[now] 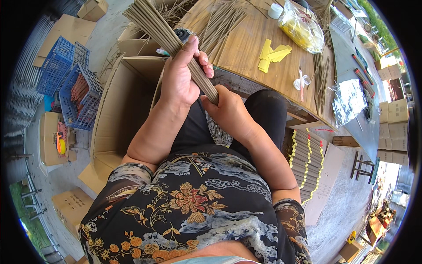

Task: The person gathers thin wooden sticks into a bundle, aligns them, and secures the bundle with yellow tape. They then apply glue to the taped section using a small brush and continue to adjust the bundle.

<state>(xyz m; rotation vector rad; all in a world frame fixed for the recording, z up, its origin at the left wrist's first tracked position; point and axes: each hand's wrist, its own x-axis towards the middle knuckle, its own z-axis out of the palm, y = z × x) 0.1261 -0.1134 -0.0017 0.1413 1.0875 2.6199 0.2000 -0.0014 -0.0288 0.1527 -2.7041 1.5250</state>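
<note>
A bundle of thin brown sticks (159, 30) slants across the front of my body, its fanned end up to the left. My left hand (182, 72) wraps round the middle of it, thumb lying along the sticks. Lower down, my right hand (228, 110) closes on the bundle's near end, the fingers partly hidden behind it. More loose sticks (220, 26) lie on the wooden table (239, 55) just beyond my hands. Yellow paper strips (273, 55) rest on the table to the right.
An open cardboard box (116, 105) stands at my left, with blue plastic crates (81, 94) beyond. On the table are a clear bag with yellow contents (301, 28) and a small round container (301, 82). Bundles tied with yellow bands (306, 163) lie low at my right.
</note>
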